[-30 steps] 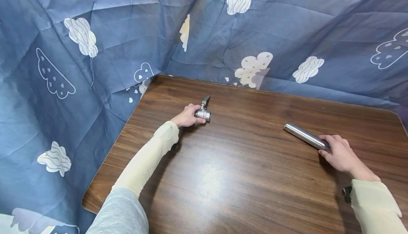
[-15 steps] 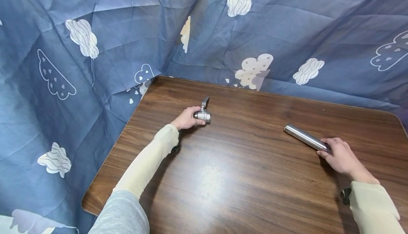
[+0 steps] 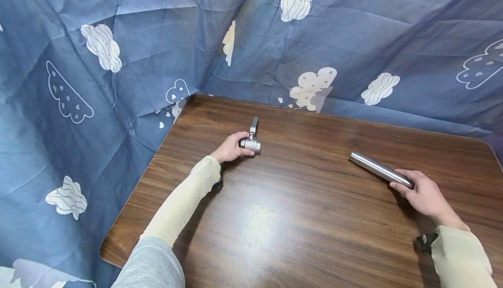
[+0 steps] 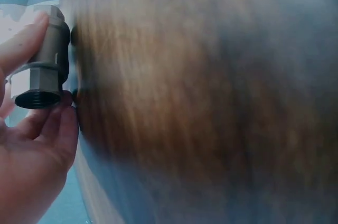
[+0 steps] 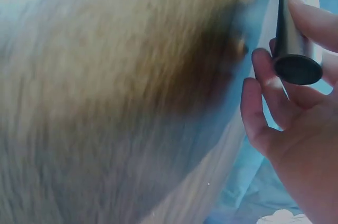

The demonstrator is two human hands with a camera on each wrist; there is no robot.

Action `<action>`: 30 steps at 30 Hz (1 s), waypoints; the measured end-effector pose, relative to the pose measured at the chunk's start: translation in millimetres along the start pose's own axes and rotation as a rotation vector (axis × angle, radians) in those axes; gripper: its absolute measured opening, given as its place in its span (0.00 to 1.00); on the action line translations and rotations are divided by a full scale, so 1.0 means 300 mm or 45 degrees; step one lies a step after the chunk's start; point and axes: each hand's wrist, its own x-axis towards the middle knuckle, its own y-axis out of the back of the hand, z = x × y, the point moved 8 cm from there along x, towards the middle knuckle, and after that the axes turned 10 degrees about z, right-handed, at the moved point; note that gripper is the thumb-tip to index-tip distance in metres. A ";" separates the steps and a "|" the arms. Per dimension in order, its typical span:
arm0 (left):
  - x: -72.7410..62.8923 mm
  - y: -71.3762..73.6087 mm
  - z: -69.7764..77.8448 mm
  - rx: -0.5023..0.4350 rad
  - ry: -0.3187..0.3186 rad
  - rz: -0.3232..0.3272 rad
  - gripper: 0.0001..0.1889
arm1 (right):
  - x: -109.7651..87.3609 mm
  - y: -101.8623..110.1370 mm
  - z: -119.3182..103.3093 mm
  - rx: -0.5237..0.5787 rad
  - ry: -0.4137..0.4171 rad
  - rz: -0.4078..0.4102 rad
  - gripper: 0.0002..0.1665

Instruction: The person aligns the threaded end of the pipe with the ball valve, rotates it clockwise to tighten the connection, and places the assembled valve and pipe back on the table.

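On the left part of the wooden table, my left hand (image 3: 232, 147) holds a silver ball valve (image 3: 252, 145), thumb on one side and fingers on the other. Its flat lever (image 3: 254, 125) points towards the back of the table. The left wrist view shows the threaded opening of the valve (image 4: 37, 99) facing the camera. My right hand (image 3: 427, 193) grips a smooth metal tube (image 3: 375, 166) by its near end, over the table's right part. In the right wrist view the thumb presses the tube (image 5: 297, 34), whose near end looks dark.
The dark wooden table (image 3: 298, 183) has rounded corners and a bright light reflection. A blue cloud-patterned cloth (image 3: 157, 39) hangs along its back and left edges. A small dark device (image 3: 425, 243) sits at the right wrist.
The valve has tilted slightly, so its lever shows broader. My right hand has shifted slightly towards me along the tube, and more of the tube's near end shows. Otherwise little has moved.
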 end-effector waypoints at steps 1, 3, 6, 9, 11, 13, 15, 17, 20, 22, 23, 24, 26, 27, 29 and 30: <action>0.000 0.001 0.001 -0.010 0.001 0.007 0.30 | 0.002 0.001 0.001 0.008 -0.013 -0.002 0.27; 0.001 0.003 0.001 -0.029 0.005 0.024 0.31 | 0.006 0.001 0.002 0.026 -0.039 -0.007 0.28; 0.005 0.009 0.003 -0.054 0.011 0.055 0.31 | 0.009 0.002 -0.003 0.070 -0.063 -0.003 0.27; 0.010 0.018 0.008 -0.100 0.013 0.090 0.31 | 0.010 0.004 -0.005 0.108 -0.101 0.014 0.26; 0.012 0.024 0.011 -0.149 0.017 0.112 0.31 | 0.011 0.003 -0.005 0.155 -0.136 0.027 0.25; 0.013 0.031 0.010 -0.213 0.020 0.139 0.30 | 0.011 0.002 -0.003 0.194 -0.171 0.042 0.26; 0.012 0.039 0.010 -0.275 0.026 0.164 0.30 | 0.012 0.001 0.000 0.230 -0.209 0.055 0.27; 0.011 0.045 0.007 -0.360 0.048 0.184 0.31 | 0.014 0.000 0.003 0.268 -0.244 0.074 0.27; 0.011 0.047 -0.001 -0.481 0.097 0.200 0.32 | 0.015 -0.010 0.010 0.367 -0.297 0.114 0.21; 0.012 0.048 -0.006 -0.542 0.130 0.217 0.32 | 0.016 -0.021 0.010 0.489 -0.324 0.154 0.18; 0.011 0.051 -0.006 -0.561 0.146 0.228 0.33 | 0.018 -0.028 0.009 0.551 -0.335 0.176 0.17; 0.011 0.052 -0.007 -0.585 0.162 0.239 0.33 | 0.020 -0.035 0.007 0.641 -0.350 0.193 0.17; 0.009 0.057 -0.002 -0.628 0.182 0.265 0.32 | 0.026 -0.050 -0.001 0.819 -0.373 0.231 0.18; 0.008 0.058 0.002 -0.658 0.194 0.275 0.32 | 0.029 -0.056 -0.005 0.884 -0.383 0.242 0.19; 0.007 0.057 0.010 -0.723 0.213 0.288 0.31 | 0.036 -0.067 -0.016 1.021 -0.400 0.267 0.20; 0.006 0.056 0.016 -0.756 0.217 0.291 0.31 | 0.038 -0.071 -0.021 1.053 -0.406 0.271 0.20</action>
